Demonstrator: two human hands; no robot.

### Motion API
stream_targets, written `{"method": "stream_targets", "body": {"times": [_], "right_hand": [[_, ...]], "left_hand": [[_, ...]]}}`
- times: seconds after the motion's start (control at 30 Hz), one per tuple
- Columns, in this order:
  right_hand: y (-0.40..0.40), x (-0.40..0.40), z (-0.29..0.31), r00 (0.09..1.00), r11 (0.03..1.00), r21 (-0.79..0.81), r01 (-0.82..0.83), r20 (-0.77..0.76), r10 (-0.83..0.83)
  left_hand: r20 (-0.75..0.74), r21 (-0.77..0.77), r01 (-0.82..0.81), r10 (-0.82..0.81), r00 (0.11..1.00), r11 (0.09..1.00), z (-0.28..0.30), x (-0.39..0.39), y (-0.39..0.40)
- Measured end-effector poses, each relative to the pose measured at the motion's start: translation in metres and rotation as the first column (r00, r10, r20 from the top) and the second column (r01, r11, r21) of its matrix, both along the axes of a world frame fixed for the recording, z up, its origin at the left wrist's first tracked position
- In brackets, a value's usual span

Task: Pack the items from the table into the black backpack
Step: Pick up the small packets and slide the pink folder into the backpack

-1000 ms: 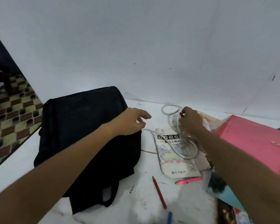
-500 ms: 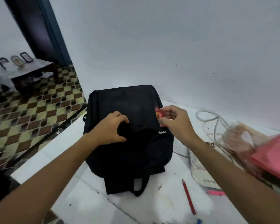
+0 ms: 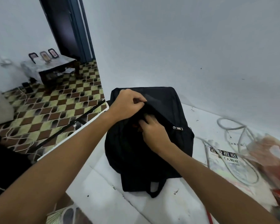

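We find the black fabric backpack (image 3: 152, 143) lying flat on the white tabletop (image 3: 113, 199). The left hand (image 3: 128, 104) pinches the pocket flap up and away. The right hand (image 3: 152, 128), nearer the opening, has its grip curled round a small red item (image 3: 135, 126) half inside, directly beneath the flap.

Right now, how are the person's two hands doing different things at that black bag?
The left hand pinches the edge of the flap on the black backpack and lifts it; the right hand reaches under that flap into the pocket. The left hand lies wholly in view above the opening; the right hand's fingertips are hidden inside, beside a small red item. Both touch the backpack.
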State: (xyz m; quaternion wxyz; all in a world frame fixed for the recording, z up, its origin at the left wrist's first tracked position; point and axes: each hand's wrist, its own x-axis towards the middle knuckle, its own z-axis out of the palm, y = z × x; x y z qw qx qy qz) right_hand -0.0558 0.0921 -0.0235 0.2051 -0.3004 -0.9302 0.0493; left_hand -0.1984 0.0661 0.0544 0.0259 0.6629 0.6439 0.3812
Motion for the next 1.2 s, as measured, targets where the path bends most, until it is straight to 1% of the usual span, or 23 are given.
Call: {"method": "stream_targets", "body": {"times": [0.03, 0.07, 0.1, 0.13, 0.17, 0.23, 0.3, 0.33, 0.4, 0.47, 0.53, 0.57, 0.6, 0.63, 0.7, 0.77, 0.83, 0.9, 0.97, 1.07, 1.13, 1.2], "right_hand": [[0.005, -0.009, 0.002, 0.995, 0.998, -0.021, 0.057, 0.077, -0.055], [0.008, -0.015, 0.003, 0.978, 0.992, -0.056, 0.11, 0.184, -0.098], [0.009, -0.015, 0.007, 0.959, 0.986, -0.074, 0.151, 0.255, -0.128], [0.007, -0.013, 0.009, 0.957, 0.986, -0.072, 0.149, 0.263, -0.125], [0.003, -0.006, 0.012, 0.969, 0.99, -0.07, 0.12, 0.223, -0.102], [-0.007, 0.017, 0.019, 0.994, 0.992, -0.124, 0.015, 0.11, -0.002], [-0.014, 0.046, 0.026, 0.996, 0.979, -0.192, -0.069, 0.036, 0.078], [-0.016, 0.061, 0.031, 0.996, 0.973, -0.215, -0.085, -0.004, 0.086], [-0.014, 0.092, 0.04, 0.997, 0.963, -0.267, -0.041, -0.071, 0.023], [-0.008, 0.127, 0.05, 0.992, 0.943, -0.327, 0.07, -0.077, -0.1], [0.004, 0.163, 0.057, 0.973, 0.909, -0.37, 0.192, -0.051, -0.226], [0.013, 0.181, 0.056, 0.955, 0.889, -0.367, 0.272, -0.008, -0.296], [0.019, 0.202, 0.057, 0.927, 0.868, -0.331, 0.37, 0.066, -0.369], [0.026, 0.221, 0.053, 0.884, 0.84, -0.276, 0.467, 0.174, -0.435], [0.026, 0.255, 0.046, 0.768, 0.792, -0.145, 0.593, 0.398, -0.502], [0.013, 0.274, 0.03, 0.659, 0.788, -0.03, 0.615, 0.568, -0.493], [-0.003, 0.282, 0.008, 0.566, 0.791, 0.026, 0.611, 0.684, -0.46], [-0.011, 0.288, -0.01, 0.482, 0.768, 0.101, 0.632, 0.724, -0.493], [-0.007, 0.298, -0.022, 0.436, 0.746, 0.182, 0.64, 0.714, -0.548], [0.003, 0.313, -0.032, 0.405, 0.735, 0.206, 0.646, 0.724, -0.559], [0.008, 0.319, -0.037, 0.428, 0.741, 0.195, 0.643, 0.71, -0.559], [0.012, 0.322, -0.039, 0.47, 0.75, 0.195, 0.632, 0.672, -0.572]], "left_hand": [[0.015, 0.005, -0.005, 0.005, 1.0, 1.0, 0.003, 0.0, 0.002], [0.027, -0.003, -0.013, 0.013, 1.0, 1.0, 0.005, 0.0, 0.004], [0.033, -0.019, -0.016, 0.017, 0.999, 1.0, 0.006, 0.0, 0.007], [0.037, -0.039, -0.02, 0.021, 0.999, 0.999, 0.007, 0.0, 0.008], [0.042, -0.056, -0.019, 0.021, 0.999, 0.998, 0.006, 0.0, 0.01], [0.053, -0.091, -0.01, 0.015, 0.998, 0.996, 0.005, 0.002, 0.012], [0.053, -0.152, 0.011, -0.003, 0.999, 0.988, 0.002, 0.006, 0.016], [0.049, -0.191, 0.028, -0.019, 0.999, 0.981, 0.001, 0.007, 0.017], [0.044, -0.286, 0.085, -0.076, 0.996, 0.954, 0.0, 0.015, 0.024], [0.046, -0.366, 0.136, -0.128, 0.991, 0.921, -0.001, 0.031, 0.033], [0.052, -0.359, 0.157, -0.148, 0.988, 0.92, 0.0, 0.053, 0.041], [0.047, -0.339, 0.167, -0.161, 0.986, 0.926, 0.001, 0.065, 0.045], [0.033, -0.321, 0.191, -0.191, 0.981, 0.928, 0.002, 0.083, 0.05], [0.009, -0.304, 0.218, -0.226, 0.974, 0.927, 0.001, 0.099, 0.054], [-0.054, -0.293, 0.306, -0.336, 0.94, 0.906, -0.007, 0.139, 0.063], [-0.138, -0.34, 0.404, -0.47, 0.872, 0.849, -0.021, 0.185, 0.069], [-0.222, -0.424, 0.481, -0.603, 0.766, 0.767, -0.04, 0.23, 0.07], [-0.269, -0.475, 0.549, -0.707, 0.654, 0.688, -0.064, 0.267, 0.066], [-0.312, -0.496, 0.579, -0.756, 0.576, 0.646, -0.093, 0.288, 0.062], [-0.434, -0.584, 0.459, -0.735, 0.52, 0.67, -0.124, 0.293, 0.064], [-0.455, -0.61, 0.413, -0.725, 0.517, 0.676, -0.132, 0.285, 0.068], [-0.44, -0.617, 0.405, -0.722, 0.534, 0.675, -0.134, 0.274, 0.07]]}}
